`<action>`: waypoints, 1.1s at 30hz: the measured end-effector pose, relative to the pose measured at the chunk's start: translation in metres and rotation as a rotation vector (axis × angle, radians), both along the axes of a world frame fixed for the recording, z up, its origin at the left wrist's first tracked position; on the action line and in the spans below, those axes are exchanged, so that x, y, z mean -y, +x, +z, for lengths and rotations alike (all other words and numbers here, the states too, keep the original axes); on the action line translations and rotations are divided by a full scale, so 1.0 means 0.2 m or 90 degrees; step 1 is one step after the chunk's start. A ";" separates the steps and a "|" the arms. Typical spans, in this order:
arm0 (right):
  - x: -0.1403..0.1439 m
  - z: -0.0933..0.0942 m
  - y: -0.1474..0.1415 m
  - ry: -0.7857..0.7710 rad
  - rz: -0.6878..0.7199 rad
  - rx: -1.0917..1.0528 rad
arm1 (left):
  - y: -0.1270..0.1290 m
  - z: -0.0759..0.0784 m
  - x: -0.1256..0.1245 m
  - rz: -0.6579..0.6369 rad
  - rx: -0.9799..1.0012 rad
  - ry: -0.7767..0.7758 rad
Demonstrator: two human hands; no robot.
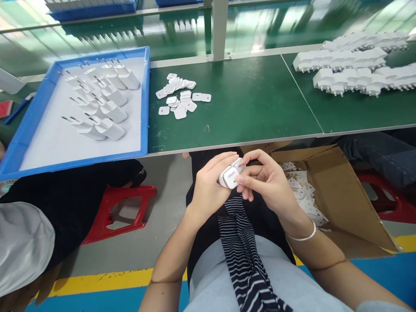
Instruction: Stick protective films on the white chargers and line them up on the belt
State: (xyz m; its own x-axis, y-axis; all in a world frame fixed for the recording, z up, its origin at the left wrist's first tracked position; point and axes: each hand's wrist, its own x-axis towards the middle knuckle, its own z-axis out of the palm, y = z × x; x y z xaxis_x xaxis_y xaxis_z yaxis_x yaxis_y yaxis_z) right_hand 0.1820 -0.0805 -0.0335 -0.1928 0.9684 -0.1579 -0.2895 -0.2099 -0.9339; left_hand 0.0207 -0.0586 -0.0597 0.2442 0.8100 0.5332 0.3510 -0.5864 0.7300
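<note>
Two hands meet over my lap, below the bench edge: my left hand (208,186) and right hand (268,182) both have their fingers closed on one white charger (231,174), which sits between them, so most of its body is covered and I cannot make out its prongs. Just right of them stands an open cardboard box (344,195) with small pale pieces inside (too blurred to count), its far side cut off by the table edge. To the left a red stool (120,210) shows under a dark-clothed person whose body runs out of view. Farther off, on the green bench (247,108), lies a loose heap of roughly fifteen flat white tabs (178,95). The blue tray (144,99) at left holds about ten chargers laid with prongs up. At far right a large pile of chargers (354,65) is cropped by the frame.
</note>
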 end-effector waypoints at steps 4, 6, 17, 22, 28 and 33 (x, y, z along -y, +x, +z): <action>0.00 -0.01 0.00 -0.005 -0.003 0.006 | 0.00 0.00 0.00 0.004 -0.006 0.006; -0.01 -0.01 0.01 0.002 -0.004 0.018 | 0.01 0.00 0.00 0.006 -0.006 0.001; 0.02 -0.02 -0.02 0.091 -0.076 0.250 | 0.03 -0.05 -0.01 -0.019 0.148 -0.174; 0.05 -0.01 0.03 0.106 -0.055 0.050 | 0.02 -0.01 -0.01 -0.087 0.218 -0.202; 0.07 -0.02 0.03 0.094 -0.054 0.011 | 0.01 -0.01 -0.02 -0.128 0.230 -0.201; 0.09 -0.02 0.01 0.121 -0.076 0.007 | 0.01 -0.02 -0.02 -0.135 0.248 -0.201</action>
